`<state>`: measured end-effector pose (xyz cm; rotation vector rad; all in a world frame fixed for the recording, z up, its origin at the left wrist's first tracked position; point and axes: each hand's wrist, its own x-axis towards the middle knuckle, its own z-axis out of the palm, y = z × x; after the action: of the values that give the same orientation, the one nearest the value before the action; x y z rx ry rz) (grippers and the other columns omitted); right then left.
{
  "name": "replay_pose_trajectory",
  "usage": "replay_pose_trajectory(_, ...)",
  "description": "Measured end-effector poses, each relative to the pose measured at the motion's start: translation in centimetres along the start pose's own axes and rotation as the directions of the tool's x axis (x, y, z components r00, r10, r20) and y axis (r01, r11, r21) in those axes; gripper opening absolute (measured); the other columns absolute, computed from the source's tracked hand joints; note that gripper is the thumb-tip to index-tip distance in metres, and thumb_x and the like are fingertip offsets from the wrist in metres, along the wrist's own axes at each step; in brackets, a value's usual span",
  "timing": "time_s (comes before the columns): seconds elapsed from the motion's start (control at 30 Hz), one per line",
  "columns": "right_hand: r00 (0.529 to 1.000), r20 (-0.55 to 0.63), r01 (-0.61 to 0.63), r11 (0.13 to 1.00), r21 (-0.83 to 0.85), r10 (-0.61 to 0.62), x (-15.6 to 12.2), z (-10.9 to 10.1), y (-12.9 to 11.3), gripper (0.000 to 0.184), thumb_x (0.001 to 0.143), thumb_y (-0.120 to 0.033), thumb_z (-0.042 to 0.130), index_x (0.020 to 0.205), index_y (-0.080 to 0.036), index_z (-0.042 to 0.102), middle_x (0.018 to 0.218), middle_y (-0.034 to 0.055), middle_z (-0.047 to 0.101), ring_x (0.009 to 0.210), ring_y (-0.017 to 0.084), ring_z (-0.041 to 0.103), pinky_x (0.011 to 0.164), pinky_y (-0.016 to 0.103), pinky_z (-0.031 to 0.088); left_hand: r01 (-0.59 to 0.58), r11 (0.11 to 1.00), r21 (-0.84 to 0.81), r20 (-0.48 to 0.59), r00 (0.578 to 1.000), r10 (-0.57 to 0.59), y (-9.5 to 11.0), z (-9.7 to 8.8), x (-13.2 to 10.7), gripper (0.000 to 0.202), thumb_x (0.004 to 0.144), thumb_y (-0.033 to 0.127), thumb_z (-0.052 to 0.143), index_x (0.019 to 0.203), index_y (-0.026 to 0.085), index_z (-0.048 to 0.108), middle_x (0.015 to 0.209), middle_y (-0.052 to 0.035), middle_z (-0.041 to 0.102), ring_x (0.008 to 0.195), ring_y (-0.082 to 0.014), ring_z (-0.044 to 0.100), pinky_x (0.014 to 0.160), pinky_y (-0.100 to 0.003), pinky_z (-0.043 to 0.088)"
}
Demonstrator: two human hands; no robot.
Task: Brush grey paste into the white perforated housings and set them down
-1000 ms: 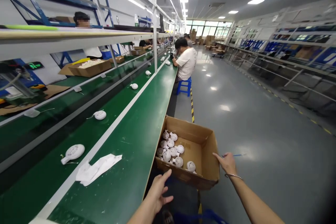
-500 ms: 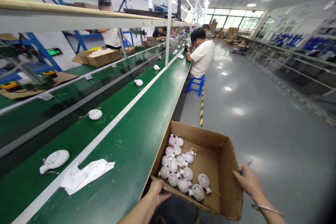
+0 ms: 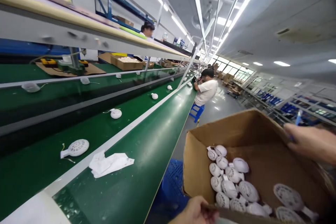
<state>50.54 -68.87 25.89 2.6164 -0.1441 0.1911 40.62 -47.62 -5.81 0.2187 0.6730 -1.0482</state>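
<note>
The left hand [image 3: 195, 211] closes around the near rim of the carton [image 3: 198, 164], fingers curled at the cardboard edge, its lower part cut off by the frame; the right hand [image 3: 312, 143], blurred, is closed at the right-hand rim, with a blue pen [image 3: 298, 117] projecting above it, apparently tucked in the fingers; this two-sided hold presumably shares the load and keeps the carton steady. The carton lies between the hands, forward of the left and to the inside of the right; its white round units [image 3: 229, 189] cluster toward the left wall, possibly from tilting, although the true angle cannot be told.

Left of the carton runs the green bench [image 3: 154, 147]; a white crumpled sheet [image 3: 110, 164] lies on it, overlapping the pale divider strip; beyond the strip, further white units [image 3: 78, 147] sit spaced in a row, likely for separate handling; farther off, a co-worker [image 3: 208, 91] sits at the bench on a blue stool [image 3: 196, 112].
</note>
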Motion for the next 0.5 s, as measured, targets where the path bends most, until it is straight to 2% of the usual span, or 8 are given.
replay_pose_trajectory(0.03, 0.992, 0.085, 0.106, 0.984, -0.143, -0.094, 0.6, -3.6, -2.3, 0.02, 0.058, -0.018, 0.065, 0.059, -0.022, 0.046, 0.056, 0.0028, 0.057, 0.046, 0.015, 0.053, 0.045, 0.025, 0.03, 0.005, 1.0, -0.02, 0.027, 1.0, -0.004, 0.7, 0.1, -1.0, 0.013, 0.07, 0.011, 0.046, 0.074, 0.002, 0.054, 0.057, -0.0106, 0.054, 0.043, -0.0086, 0.048, 0.041, -0.014, 0.041)
replay_pose_trajectory(0.1, 0.981, 0.089, 0.188, 0.955, -0.229, -0.171, 1.7, -9.9, -7.6, 0.021, 0.058, -0.013, 0.064, 0.057, -0.021, 0.044, 0.057, 0.0045, 0.057, 0.046, 0.013, 0.05, 0.044, 0.024, 0.028, 0.051, 0.998, -0.035, 0.079, 0.996, -0.048, 2.6, -0.3, -3.0, 0.014, 0.076, 0.013, 0.046, 0.081, 0.002, 0.053, 0.064, -0.0093, 0.057, 0.038, -0.0028, 0.039, 0.035, -0.01, 0.034)
replay_pose_trajectory(0.2, 0.958, 0.094, 0.287, 0.903, -0.32, -0.271, 2.9, -16.8, -16.0, 0.021, 0.06, -0.011, 0.063, 0.051, -0.018, 0.045, 0.057, 0.004, 0.056, 0.043, 0.007, 0.045, 0.044, 0.022, 0.026, 0.133, 0.991, -0.015, 0.188, 0.974, -0.128, 6.2, -2.4, -6.3, 0.02, 0.088, 0.021, 0.043, 0.094, 0.005, 0.052, 0.075, -0.0062, 0.057, 0.035, 0.0005, 0.029, 0.029, -0.01, 0.025)
replay_pose_trajectory(0.33, 0.929, 0.072, 0.36, 0.837, -0.412, -0.363, 2.5, -22.7, -24.6, 0.025, 0.063, -0.008, 0.059, 0.043, -0.012, 0.044, 0.049, 0.0002, 0.051, 0.044, 0.004, 0.046, 0.046, 0.019, 0.027, 0.115, 0.993, -0.012, 0.308, 0.946, -0.106, 10.7, -5.1, -9.7, 0.021, 0.091, 0.028, 0.045, 0.089, 0.008, 0.052, 0.063, 0.0029, 0.048, 0.036, 0.0, 0.025, 0.029, -0.011, 0.02)
replay_pose_trajectory(0.5, 0.901, 0.015, 0.391, 0.797, -0.461, -0.433, 0.1, -27.1, -32.0, 0.02, 0.063, -0.005, 0.054, 0.044, -0.004, 0.048, 0.046, -0.0009, 0.05, 0.058, 0.008, 0.057, 0.057, 0.02, 0.037, 0.068, 0.998, -0.014, 0.408, 0.911, -0.057, 14.9, -6.7, -11.9, 0.022, 0.09, 0.029, 0.047, 0.084, 0.009, 0.052, 0.058, 0.0054, 0.042, 0.037, -0.0008, 0.027, 0.031, -0.012, 0.022)
